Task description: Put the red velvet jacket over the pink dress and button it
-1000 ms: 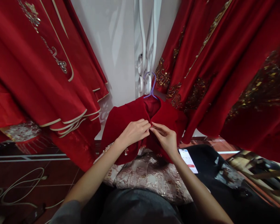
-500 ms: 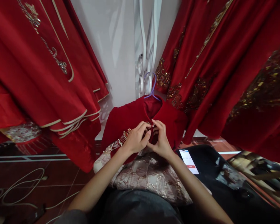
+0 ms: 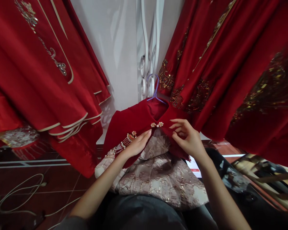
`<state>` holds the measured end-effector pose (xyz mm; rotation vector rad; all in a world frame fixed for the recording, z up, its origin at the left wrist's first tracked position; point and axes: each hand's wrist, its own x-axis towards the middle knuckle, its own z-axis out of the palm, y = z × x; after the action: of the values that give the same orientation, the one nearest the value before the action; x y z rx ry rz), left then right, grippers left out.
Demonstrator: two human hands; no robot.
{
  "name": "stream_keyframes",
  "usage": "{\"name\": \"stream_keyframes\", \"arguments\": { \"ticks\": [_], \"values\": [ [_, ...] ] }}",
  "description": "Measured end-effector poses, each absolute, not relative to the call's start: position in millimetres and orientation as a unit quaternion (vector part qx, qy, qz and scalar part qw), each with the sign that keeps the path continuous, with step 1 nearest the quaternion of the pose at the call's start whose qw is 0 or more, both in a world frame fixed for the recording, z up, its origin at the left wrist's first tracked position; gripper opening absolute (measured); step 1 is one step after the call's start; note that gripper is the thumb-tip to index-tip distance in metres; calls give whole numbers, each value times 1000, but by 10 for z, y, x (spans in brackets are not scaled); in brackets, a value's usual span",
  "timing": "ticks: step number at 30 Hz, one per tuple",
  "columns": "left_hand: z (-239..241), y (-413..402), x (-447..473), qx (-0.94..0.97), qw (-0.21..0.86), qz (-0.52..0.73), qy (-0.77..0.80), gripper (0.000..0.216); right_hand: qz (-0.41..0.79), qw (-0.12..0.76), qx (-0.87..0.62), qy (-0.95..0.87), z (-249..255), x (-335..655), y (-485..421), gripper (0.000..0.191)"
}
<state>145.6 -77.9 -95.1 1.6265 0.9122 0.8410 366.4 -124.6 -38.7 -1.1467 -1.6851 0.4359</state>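
A red velvet capelet [image 3: 132, 119] hangs on a purple hanger [image 3: 155, 91] in front of me. A jewelled clasp [image 3: 157, 124] with gold flower ends joins its two front edges at the neck. My left hand [image 3: 139, 143] lies flat on the capelet just below the clasp, fingers stretched out. To the right of the clasp, my right hand [image 3: 186, 134] is raised with its fingers apart and bent, holding nothing. A beaded tassel brooch [image 3: 128, 139] decorates the left front. Beneath spreads a pale brocade dress [image 3: 158, 179] with a metallic pattern, over my lap.
Red gowns hang at left [image 3: 50, 80] and right [image 3: 225, 80]. White scrollwork metal [image 3: 144, 60] rises behind the hanger. A phone [image 3: 194, 167] lies partly hidden by my right arm. White cables [image 3: 19, 191] lie on the tiled floor at left.
Both hands have come away from the clasp, where their fingertips met. The right moved right and opened; the left flattened on the fabric. The clasp now shows joined.
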Motion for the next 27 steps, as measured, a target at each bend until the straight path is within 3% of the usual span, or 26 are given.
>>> {"name": "stream_keyframes", "arguments": {
  "ticks": [3, 7, 15, 20, 27],
  "values": [
    [-814, -905, 1443, 630, 614, 337, 336, 67, 285, 528, -427, -676, -379, 3483, -1318, 32],
    [-650, -1102, 1400, 590, 643, 342, 349, 58, 401, 444, -356, -718, -395, 3261, -1381, 31],
    [-799, -1107, 1243, 635, 557, 360, 396, 37, 325, 382, -406, -764, -482, 3187, -1353, 21],
    [-782, -1114, 1101, 598, 587, 341, 426, 30, 283, 345, -428, -786, -626, 3055, -1335, 33],
    [-673, -1046, 850, 637, 536, 338, 439, 29, 291, 373, -442, -762, -882, 2898, -1237, 10]
  ]
}}
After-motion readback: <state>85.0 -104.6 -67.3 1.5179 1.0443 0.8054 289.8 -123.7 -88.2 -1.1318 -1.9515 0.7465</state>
